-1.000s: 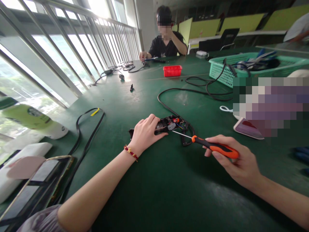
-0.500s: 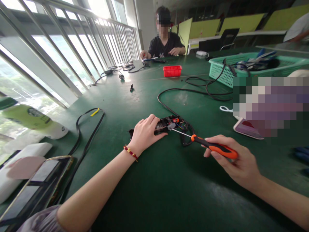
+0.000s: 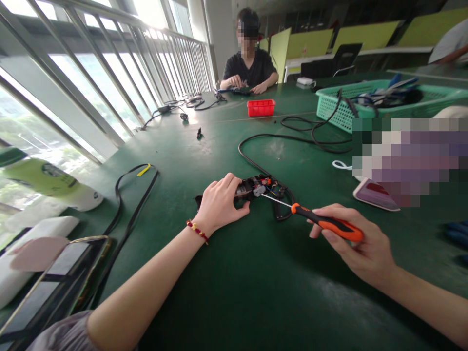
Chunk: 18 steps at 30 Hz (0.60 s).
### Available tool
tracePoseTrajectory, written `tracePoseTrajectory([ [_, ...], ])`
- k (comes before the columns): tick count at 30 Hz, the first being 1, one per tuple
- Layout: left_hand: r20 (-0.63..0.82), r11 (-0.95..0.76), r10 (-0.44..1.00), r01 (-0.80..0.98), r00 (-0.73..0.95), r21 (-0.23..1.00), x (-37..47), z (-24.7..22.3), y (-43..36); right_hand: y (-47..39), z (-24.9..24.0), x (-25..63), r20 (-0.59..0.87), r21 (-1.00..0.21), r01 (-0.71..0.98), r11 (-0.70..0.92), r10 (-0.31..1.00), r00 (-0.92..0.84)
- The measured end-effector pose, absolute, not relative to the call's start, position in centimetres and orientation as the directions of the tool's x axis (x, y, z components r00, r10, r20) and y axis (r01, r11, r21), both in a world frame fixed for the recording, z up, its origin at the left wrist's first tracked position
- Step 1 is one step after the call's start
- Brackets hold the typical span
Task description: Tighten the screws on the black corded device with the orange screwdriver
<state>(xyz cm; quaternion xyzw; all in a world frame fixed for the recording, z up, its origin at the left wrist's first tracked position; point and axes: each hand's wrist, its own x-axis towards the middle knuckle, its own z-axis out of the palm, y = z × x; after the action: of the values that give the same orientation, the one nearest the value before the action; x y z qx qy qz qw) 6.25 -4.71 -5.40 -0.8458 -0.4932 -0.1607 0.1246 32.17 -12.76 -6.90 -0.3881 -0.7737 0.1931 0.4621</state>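
Observation:
Under my left hand (image 3: pixel 221 200) lies a black corded device (image 3: pixel 248 189) with its casing opened, its far end showing wires and a grey metal part (image 3: pixel 259 190). My left fingers wrap over its body and press it to the table; part of it is hidden by the palm. My right hand (image 3: pixel 360 239) is closed around the orange and black handle of a screwdriver (image 3: pixel 325 223). The thin shaft points left, its tip at or very close to the grey part; whether it touches I cannot tell. A black cable (image 3: pixel 252 158) runs from the device.
Toward the back are a red tray (image 3: pixel 261 108) and a green basket (image 3: pixel 331 108) of tools. A small black piece (image 3: pixel 199 133) lies ahead. At left are a bottle (image 3: pixel 47 178), a strap (image 3: pixel 141 202) and a phone (image 3: pixel 54 278). Another person (image 3: pixel 249 66) sits opposite.
My right hand and the screwdriver have shifted slightly right and back from the device. My left thumb has drawn in a little. The other person's hands have moved over the things before them.

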Motion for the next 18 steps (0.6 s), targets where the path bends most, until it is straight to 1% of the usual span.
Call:
tracePoseTrajectory([
  [9,0.377,-0.503,0.789,0.862,0.486,-0.058,6.05,-5.25,-4.75,-12.65,-6.94,32.15,0.544,-0.670,0.424,0.610,0.791,-0.280],
  [18,0.366,-0.489,0.803,0.871,0.471,-0.049,6.14,-5.23,-4.74,-12.66,-6.89,32.12,0.542,-0.663,0.427,0.615,0.788,-0.292],
])
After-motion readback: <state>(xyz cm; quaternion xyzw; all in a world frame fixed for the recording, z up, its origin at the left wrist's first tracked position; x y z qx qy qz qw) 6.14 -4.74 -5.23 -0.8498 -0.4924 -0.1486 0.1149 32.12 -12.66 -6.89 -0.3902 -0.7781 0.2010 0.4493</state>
